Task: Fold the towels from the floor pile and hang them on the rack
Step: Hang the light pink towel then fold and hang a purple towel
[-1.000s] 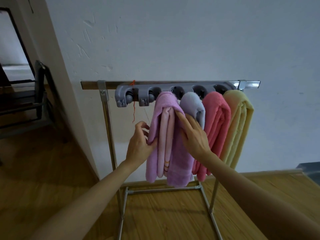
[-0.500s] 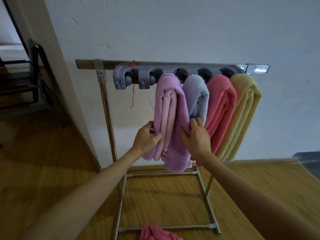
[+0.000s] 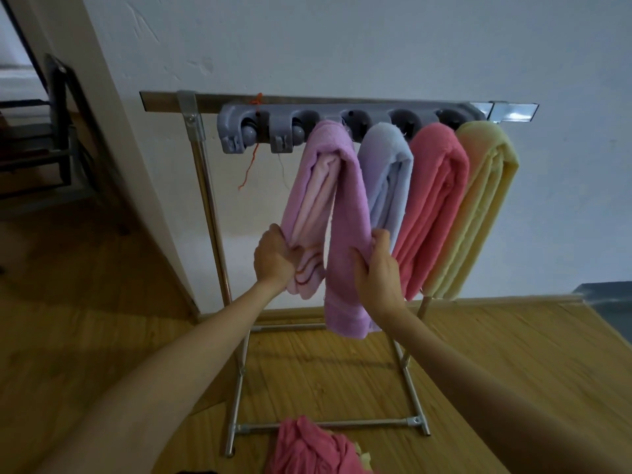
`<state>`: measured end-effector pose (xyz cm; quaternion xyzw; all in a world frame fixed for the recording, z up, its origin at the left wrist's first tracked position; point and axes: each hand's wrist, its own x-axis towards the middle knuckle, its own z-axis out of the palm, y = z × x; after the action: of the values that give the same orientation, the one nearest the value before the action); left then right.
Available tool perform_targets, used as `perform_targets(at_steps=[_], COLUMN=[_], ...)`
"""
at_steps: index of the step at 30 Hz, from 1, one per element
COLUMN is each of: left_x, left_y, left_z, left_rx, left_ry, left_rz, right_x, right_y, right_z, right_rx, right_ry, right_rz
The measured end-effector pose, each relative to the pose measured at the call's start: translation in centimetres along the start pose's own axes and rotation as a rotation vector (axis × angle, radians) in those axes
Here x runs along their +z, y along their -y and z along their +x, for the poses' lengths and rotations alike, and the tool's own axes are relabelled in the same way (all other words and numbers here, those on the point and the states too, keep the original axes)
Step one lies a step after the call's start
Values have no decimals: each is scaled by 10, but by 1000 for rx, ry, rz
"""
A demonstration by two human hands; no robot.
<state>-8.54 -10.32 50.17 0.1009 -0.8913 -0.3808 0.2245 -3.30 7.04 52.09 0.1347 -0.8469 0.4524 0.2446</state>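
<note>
A pale wall backs a wooden floor (image 3: 478, 371), and the rack (image 3: 201, 159) stands against that wall. The left hand (image 3: 273, 261) clenches the lower end of the purple towel's (image 3: 345, 200) left fold, fingers wrapped round it. The right hand (image 3: 376, 271) grips the towel's longer right fold, thumb in front and fingers behind.

The purple towel hangs third from the rack's left end, touching the lilac towel (image 3: 386, 172); the coral towel (image 3: 437, 200) and the yellow towel (image 3: 485, 206) follow toward the rack's right end.

The step looks like evening out a hung towel, with 4 on the rack. Next would be letting go and bending to the pink floor pile (image 3: 307, 446), lying at the rack's front foot bar (image 3: 342, 424).

2 holders at the rack's left end stand free, with open floor left of the rack; its right end is crowded.
</note>
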Motion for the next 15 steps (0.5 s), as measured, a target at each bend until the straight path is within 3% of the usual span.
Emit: perform_targets(at_steps=[6,10,15], left_x=[-24,-36,-34], left_y=[21,28,33], left_z=[6,10,4], left_rx=[108,152,244], left_ry=[-105,-111,-99], left_rz=[72,113,192], right_x=[30,46,59], right_y=[10,9,7], right_z=[-2,7,12], right_rx=[50,140,110], right_ry=[76,99,133], right_rz=[-5,-88,-213])
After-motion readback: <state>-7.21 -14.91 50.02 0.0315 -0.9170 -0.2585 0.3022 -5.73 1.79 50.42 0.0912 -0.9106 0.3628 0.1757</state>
